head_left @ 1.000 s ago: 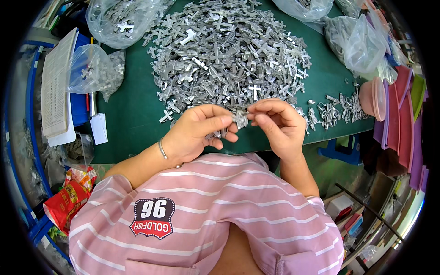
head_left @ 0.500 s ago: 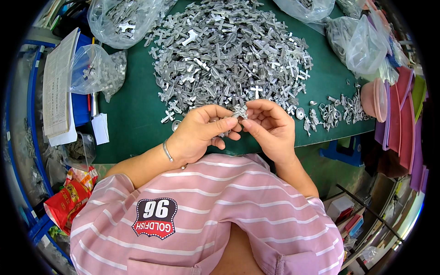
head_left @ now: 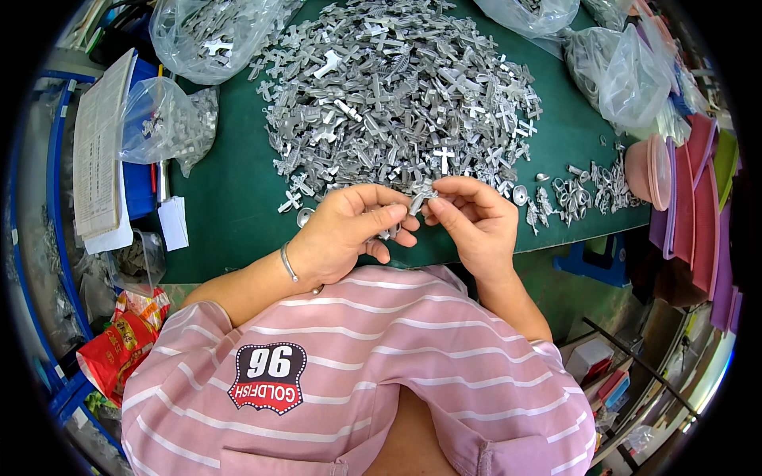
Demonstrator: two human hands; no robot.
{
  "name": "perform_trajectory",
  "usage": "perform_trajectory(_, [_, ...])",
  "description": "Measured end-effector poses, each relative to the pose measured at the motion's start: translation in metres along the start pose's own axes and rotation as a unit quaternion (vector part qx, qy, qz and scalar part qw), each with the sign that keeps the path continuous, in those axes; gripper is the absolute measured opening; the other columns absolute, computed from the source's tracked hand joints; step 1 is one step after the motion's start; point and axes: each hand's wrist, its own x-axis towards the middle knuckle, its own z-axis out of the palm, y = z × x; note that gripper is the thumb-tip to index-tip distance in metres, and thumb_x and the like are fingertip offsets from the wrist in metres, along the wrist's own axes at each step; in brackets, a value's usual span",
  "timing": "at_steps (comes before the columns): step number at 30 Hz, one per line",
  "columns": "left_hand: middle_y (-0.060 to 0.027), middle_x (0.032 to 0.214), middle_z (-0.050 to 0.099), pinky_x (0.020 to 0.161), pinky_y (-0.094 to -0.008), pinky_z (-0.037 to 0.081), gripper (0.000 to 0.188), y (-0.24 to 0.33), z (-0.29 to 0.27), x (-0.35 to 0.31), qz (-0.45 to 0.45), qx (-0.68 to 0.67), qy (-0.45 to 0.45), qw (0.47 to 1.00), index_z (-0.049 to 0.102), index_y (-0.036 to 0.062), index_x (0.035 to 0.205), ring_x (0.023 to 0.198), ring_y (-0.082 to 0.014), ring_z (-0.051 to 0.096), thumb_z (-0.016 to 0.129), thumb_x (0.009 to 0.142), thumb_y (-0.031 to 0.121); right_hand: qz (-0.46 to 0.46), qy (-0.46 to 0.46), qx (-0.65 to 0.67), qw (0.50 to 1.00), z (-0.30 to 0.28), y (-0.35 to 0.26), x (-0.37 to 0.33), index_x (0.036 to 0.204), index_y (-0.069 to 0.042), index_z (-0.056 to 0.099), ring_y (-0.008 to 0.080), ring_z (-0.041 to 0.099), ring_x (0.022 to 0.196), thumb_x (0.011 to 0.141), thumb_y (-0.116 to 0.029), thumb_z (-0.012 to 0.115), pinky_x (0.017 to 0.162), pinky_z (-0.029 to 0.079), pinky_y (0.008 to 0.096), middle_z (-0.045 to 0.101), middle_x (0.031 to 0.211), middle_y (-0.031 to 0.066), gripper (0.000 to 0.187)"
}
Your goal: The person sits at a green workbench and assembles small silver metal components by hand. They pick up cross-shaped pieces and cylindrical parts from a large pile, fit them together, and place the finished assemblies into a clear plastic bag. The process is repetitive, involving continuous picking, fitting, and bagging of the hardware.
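My right hand pinches a small silvery metal cross between thumb and forefinger, just past the near edge of the big heap. The lower end of this piece comes close to the thumb of my left hand; whether they touch I cannot tell. Curled fingers of the left hand cup a few more small metal pieces, mostly hidden in the palm. Beyond both hands rises a large heap of grey metal crosses, lying loose on the green tabletop.
To the right lie small groups of metal rings and castings beside a pink tub. Clear plastic bags of metal parts stand around the heap. Papers are at the left, and a blue stool is below the table's right edge.
My right hand has shifted slightly right and turned the cross, so it sits more upright and farther from the left fingertips. The left hand has barely moved.
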Motion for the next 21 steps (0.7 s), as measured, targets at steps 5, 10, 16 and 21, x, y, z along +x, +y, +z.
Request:
perform_trajectory(5, [-0.0086,0.092,0.062,0.057,-0.0285,0.055,0.027,0.003,0.001,0.003,-0.031,-0.144,-0.034,0.989,0.055,0.0007,0.106,0.080,-0.0161,0.063,0.048,0.092,0.023,-0.391,-0.118,-0.318,0.856,0.004,-0.014,0.007,0.085,0.001,0.063,0.0259,0.060,0.073,0.064,0.005,0.070,0.064,0.049,0.0326,0.060,0.084,0.0130,0.022])
perform_trajectory(10, [-0.0131,0.092,0.062,0.049,-0.0272,0.053,0.023,-0.004,-0.009,0.005,-0.047,-0.138,-0.066,0.987,0.051,0.0000,0.109,0.080,-0.0212,0.065,0.044,0.093,0.016,-0.318,0.062,-0.473,0.819,-0.010,0.002,0.030,0.085,0.001,0.058,0.0276,0.057,0.068,0.068,-0.002,0.071,0.059,0.047,0.0330,0.056,0.084,0.0130,0.021])
perform_trajectory(16, [-0.0124,0.091,0.062,0.050,-0.0271,0.052,0.021,-0.002,-0.010,0.003,-0.029,-0.130,-0.055,0.990,0.052,0.0014,0.108,0.081,-0.0206,0.065,0.045,0.092,0.013,-0.200,0.051,-0.447,0.870,-0.013,-0.002,0.028,0.085,0.001,0.059,0.0211,0.057,0.064,0.068,0.001,0.069,0.056,0.048,0.0297,0.055,0.081,0.0108,0.020])
perform_trajectory(21, [-0.0117,0.091,0.062,0.050,-0.0266,0.051,0.020,0.001,-0.006,0.004,-0.030,-0.111,-0.054,0.992,0.053,0.0020,0.107,0.081,-0.0197,0.064,0.047,0.091,0.014,-0.178,0.066,-0.421,0.887,-0.016,-0.006,0.025,0.084,0.002,0.059,0.0183,0.060,0.064,0.069,0.007,0.063,0.056,0.050,0.0264,0.057,0.082,0.0102,0.016])
